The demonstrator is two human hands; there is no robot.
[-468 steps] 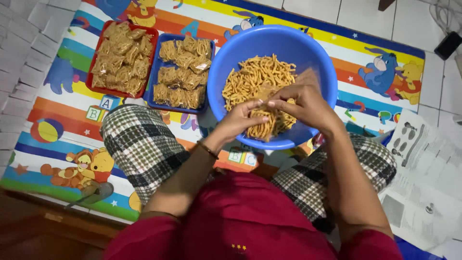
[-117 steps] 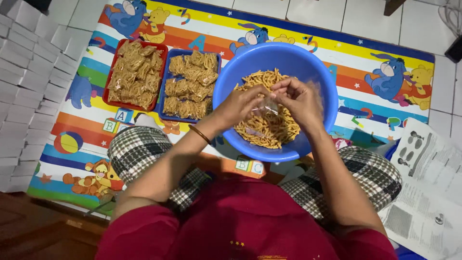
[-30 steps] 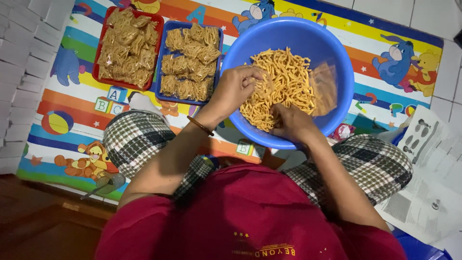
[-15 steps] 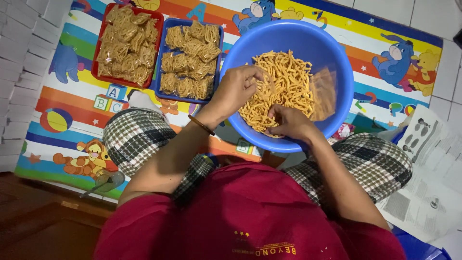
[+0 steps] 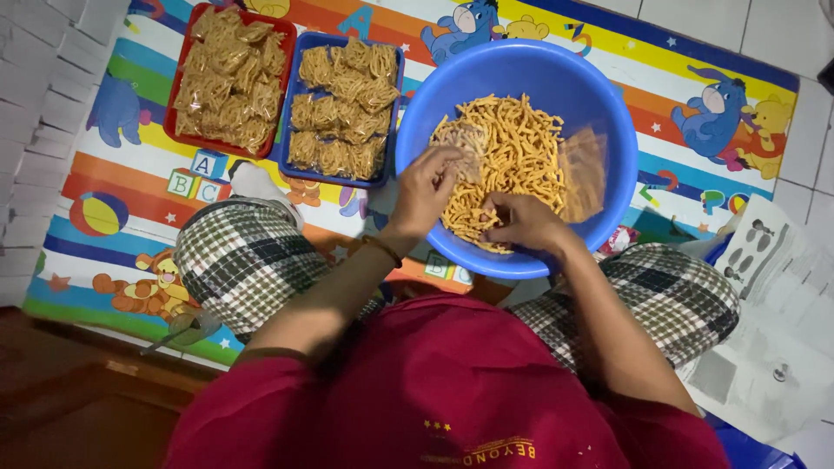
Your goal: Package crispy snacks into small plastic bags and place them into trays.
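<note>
Left hand [image 5: 427,184] now pinches a small clear bag [image 5: 462,139] while right hand [image 5: 519,222] has dropped in, scooping snack sticks [image 5: 512,161] from the blue basin [image 5: 599,95].

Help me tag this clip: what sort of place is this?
Likely a home floor used for packing snacks: a cartoon play mat on white tiles, a blue basin of fried sticks, and two trays of filled packets.

red tray [image 5: 185,68] of packed snack bags, far left | blue tray [image 5: 294,82] of snack bags, just beside it | cartoon play mat [image 5: 113,187] underneath | printed paper [image 5: 782,321] on tiled floor, right
</note>
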